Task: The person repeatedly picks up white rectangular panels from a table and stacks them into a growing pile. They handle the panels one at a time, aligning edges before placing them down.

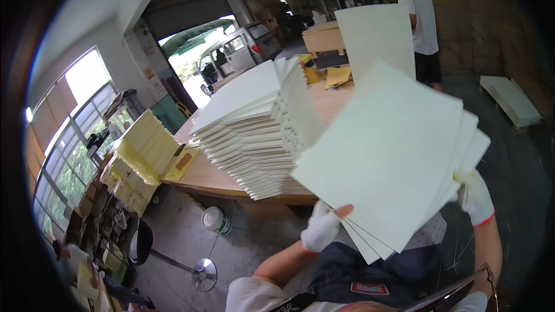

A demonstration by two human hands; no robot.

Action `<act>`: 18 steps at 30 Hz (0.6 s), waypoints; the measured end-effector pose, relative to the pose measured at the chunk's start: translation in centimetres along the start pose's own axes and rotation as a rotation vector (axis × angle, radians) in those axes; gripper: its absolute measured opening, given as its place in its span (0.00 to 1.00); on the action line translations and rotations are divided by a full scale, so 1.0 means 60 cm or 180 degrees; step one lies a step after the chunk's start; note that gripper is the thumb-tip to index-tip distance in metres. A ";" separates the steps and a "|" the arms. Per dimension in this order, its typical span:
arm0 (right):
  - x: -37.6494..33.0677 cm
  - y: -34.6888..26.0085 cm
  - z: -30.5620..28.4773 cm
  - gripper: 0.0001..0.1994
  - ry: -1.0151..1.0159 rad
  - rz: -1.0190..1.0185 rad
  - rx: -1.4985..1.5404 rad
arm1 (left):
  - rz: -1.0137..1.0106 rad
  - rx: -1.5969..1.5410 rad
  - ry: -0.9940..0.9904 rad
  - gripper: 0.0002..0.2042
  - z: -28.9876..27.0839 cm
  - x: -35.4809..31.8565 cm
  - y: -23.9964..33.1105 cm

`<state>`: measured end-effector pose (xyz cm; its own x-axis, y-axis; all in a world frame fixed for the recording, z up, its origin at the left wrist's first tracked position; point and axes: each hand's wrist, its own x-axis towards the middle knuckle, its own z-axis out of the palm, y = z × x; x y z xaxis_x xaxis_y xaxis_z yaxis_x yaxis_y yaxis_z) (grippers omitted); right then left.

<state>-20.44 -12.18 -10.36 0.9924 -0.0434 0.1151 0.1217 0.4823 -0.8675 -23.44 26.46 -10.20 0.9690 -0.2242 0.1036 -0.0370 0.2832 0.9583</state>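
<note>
Between my two hands is a fanned batch of several large white sheets, tilted up in front of my body. At their lower left edge is my left hand, in a white glove with the thumb bare, pinching the sheets with the thumb on top. My right hand, gloved in white with a red cuff edge, grips their right edge; most of its fingers are behind the sheets. A tall stack of white sheets, layered in offset bundles, stands on the wooden table beyond my left hand.
Another upright white board or stack is behind the held sheets. A person in a white shirt stands at the far right. On the floor are a white bucket and a round-based stool. Yellowish stacks stand at left.
</note>
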 end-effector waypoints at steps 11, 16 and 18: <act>0.151 -0.054 0.642 0.24 -0.2393 -0.0292 0.0166 | 0.2204 -0.1103 0.1408 0.12 -0.170 0.109 0.404; 0.343 0.022 0.715 0.22 -0.1712 -0.0220 -0.0523 | 0.1711 -0.1252 0.1976 0.07 -0.211 0.208 0.430; 0.343 0.037 0.722 0.20 -0.1754 0.0260 -0.0318 | 0.1197 -0.1021 0.2169 0.09 -0.245 0.206 0.416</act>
<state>-0.50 25.92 11.05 0.8460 0.4667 0.2580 0.0727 0.3785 -0.9227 -8.81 44.49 11.08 0.8452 0.5211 0.1189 -0.4156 0.5008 0.7593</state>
